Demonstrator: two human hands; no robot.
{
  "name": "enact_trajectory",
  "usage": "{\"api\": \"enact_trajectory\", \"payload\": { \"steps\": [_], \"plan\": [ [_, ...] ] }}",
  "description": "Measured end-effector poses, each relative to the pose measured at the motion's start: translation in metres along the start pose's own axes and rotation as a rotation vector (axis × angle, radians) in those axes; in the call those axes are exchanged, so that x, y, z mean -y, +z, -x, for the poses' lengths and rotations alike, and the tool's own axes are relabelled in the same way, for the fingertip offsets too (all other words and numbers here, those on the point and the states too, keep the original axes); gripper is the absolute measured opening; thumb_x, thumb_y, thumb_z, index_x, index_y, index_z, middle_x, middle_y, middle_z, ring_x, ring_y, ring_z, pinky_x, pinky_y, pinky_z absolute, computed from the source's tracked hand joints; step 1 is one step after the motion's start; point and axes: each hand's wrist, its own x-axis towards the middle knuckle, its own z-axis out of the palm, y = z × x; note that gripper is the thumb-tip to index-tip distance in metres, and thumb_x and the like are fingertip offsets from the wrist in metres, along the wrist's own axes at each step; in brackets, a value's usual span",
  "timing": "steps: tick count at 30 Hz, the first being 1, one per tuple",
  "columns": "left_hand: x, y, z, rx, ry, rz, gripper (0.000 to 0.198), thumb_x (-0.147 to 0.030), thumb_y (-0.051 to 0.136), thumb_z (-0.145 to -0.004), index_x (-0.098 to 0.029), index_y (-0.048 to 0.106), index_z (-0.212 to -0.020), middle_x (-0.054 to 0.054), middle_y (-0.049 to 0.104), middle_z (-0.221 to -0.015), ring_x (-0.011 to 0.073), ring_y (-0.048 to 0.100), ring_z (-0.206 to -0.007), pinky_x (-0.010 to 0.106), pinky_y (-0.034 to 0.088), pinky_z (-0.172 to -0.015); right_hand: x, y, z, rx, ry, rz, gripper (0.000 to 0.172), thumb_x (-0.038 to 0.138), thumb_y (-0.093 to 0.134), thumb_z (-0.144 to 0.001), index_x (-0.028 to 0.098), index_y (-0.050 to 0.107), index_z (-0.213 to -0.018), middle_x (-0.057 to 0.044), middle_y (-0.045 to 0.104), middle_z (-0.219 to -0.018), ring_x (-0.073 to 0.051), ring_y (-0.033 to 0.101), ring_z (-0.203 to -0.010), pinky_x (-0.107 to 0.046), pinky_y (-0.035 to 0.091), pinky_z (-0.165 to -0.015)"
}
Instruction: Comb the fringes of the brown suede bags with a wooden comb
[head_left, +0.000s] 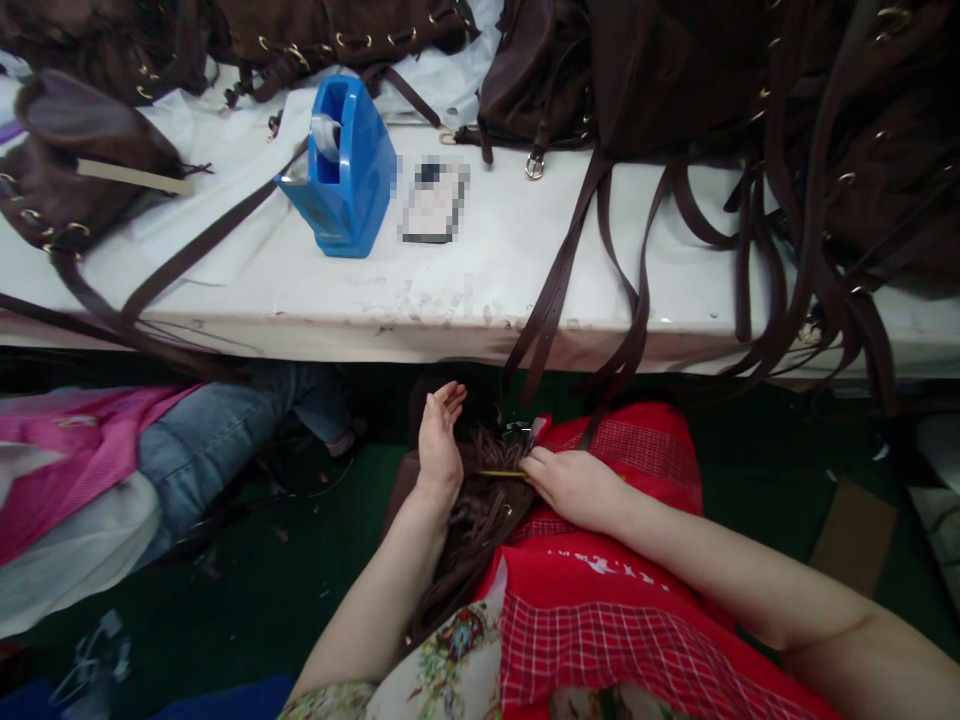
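Note:
A dark brown bag (480, 510) with a drawstring edge, fringe and thin straps lies on my lap, over the red apron (592, 570). My left hand (441, 445) is raised at the bag's left side, its fingers stretched out and nothing seen in it. On the other side, my right hand (574, 485) is closed, with the fingertips pinched on one end of a thin yellow strip (501, 473). The strip points left across the bag towards my left wrist. Whether it is a tool or a tape cannot be made out. Part of the bag is hidden by my hands and left forearm.
A white-covered table (450, 290) runs across in front, bearing a blue tape dispenser (360, 190), a blurred-out phone-like object (435, 205) and several brown bags (540, 90). Long straps (555, 270) hang over its front edge. A person in jeans (210, 450) sits at the left.

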Motion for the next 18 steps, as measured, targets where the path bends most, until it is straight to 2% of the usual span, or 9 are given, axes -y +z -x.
{"api": "enact_trajectory", "payload": {
  "steps": [4, 9, 12, 13, 15, 16, 18],
  "plan": [
    [0.002, -0.001, 0.002, 0.025, -0.051, -0.007, 0.056, -0.059, 0.03, -0.09, -0.015, 0.057, -0.111, 0.016, 0.061, -0.119, 0.0215, 0.058, -0.113, 0.041, 0.039, -0.102, -0.011, 0.017, -0.022, 0.054, 0.177, 0.165, 0.026, 0.011, 0.033, -0.093, 0.015, 0.054, -0.109, -0.014, 0.06, -0.104, -0.022, 0.065, -0.075, -0.028, 0.049, -0.062],
    [0.009, -0.006, -0.004, 0.008, -0.176, 0.032, 0.052, -0.056, 0.032, -0.09, -0.013, 0.056, -0.107, 0.017, 0.061, -0.118, 0.0217, 0.059, -0.11, 0.039, 0.043, -0.098, -0.035, 0.032, -0.035, 0.062, 0.322, 0.181, 0.033, 0.01, 0.031, -0.092, 0.012, 0.05, -0.119, -0.016, 0.059, -0.108, -0.024, 0.065, -0.08, -0.031, 0.051, -0.064],
    [0.017, -0.004, -0.005, 0.026, -0.311, -0.059, 0.035, -0.044, 0.051, -0.085, -0.014, 0.057, -0.102, 0.015, 0.064, -0.108, 0.0213, 0.064, -0.099, 0.037, 0.049, -0.089, -0.034, 0.028, -0.038, -0.007, 0.398, 0.182, 0.033, 0.015, 0.028, -0.095, 0.014, 0.047, -0.123, -0.015, 0.058, -0.108, -0.024, 0.065, -0.081, -0.031, 0.05, -0.063],
    [0.02, -0.001, -0.004, 0.086, -0.365, -0.098, 0.029, -0.038, 0.057, -0.082, -0.014, 0.058, -0.099, 0.013, 0.066, -0.101, 0.0205, 0.065, -0.092, 0.036, 0.05, -0.086, -0.032, 0.026, -0.039, -0.038, 0.417, 0.174, 0.034, 0.017, 0.027, -0.097, 0.015, 0.046, -0.124, -0.015, 0.057, -0.11, -0.024, 0.065, -0.082, -0.031, 0.05, -0.064],
    [0.023, 0.005, 0.003, 0.295, -0.454, -0.173, 0.02, -0.031, 0.058, -0.079, -0.014, 0.06, -0.091, 0.009, 0.067, -0.084, 0.0181, 0.065, -0.077, 0.034, 0.052, -0.079, -0.027, 0.023, -0.043, -0.056, 0.439, 0.131, 0.033, 0.019, 0.025, -0.098, 0.016, 0.044, -0.125, -0.015, 0.057, -0.112, -0.023, 0.064, -0.085, -0.03, 0.05, -0.067],
    [0.024, 0.008, 0.007, 0.406, -0.462, -0.23, 0.018, -0.031, 0.056, -0.08, -0.014, 0.06, -0.086, 0.007, 0.066, -0.077, 0.017, 0.064, -0.069, 0.034, 0.052, -0.075, -0.026, 0.023, -0.046, -0.04, 0.451, 0.095, 0.031, 0.02, 0.025, -0.098, 0.016, 0.045, -0.123, -0.015, 0.057, -0.112, -0.023, 0.064, -0.087, -0.03, 0.049, -0.068],
    [0.026, 0.016, 0.019, 0.62, -0.383, -0.406, 0.021, -0.033, 0.05, -0.083, -0.015, 0.06, -0.075, 0.004, 0.064, -0.068, 0.0159, 0.061, -0.061, 0.032, 0.051, -0.071, -0.026, 0.024, -0.054, 0.015, 0.481, 0.026, 0.028, 0.021, 0.028, -0.098, 0.016, 0.048, -0.117, -0.014, 0.059, -0.109, -0.023, 0.064, -0.091, -0.03, 0.048, -0.072]
  ]
}}
